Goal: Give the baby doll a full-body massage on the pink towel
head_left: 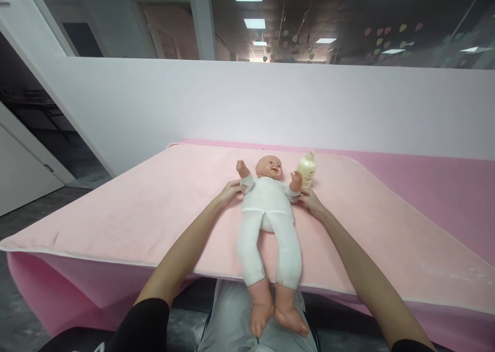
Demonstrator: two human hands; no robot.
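Observation:
A baby doll (268, 193) with a white cloth body lies on its back on the pink cover, head toward the wall. Its bare feet reach past the table's near edge, above my lap. My left hand (232, 191) is closed at the doll's arm on the left side of the view, fingers against the white sleeve. On the other side, my right hand (310, 200) grips the doll's other arm near the elbow. Part of the fingers of both hands is hidden by the doll's arms. Just behind my right hand stands a pale yellow pump bottle (307, 169), upright.
The soft pink cover (154, 207) lies over a darker pink cloth (444, 197) on the table. A white partition wall (270, 104) with glass above it borders the far side. A white door (27, 171) is at the left.

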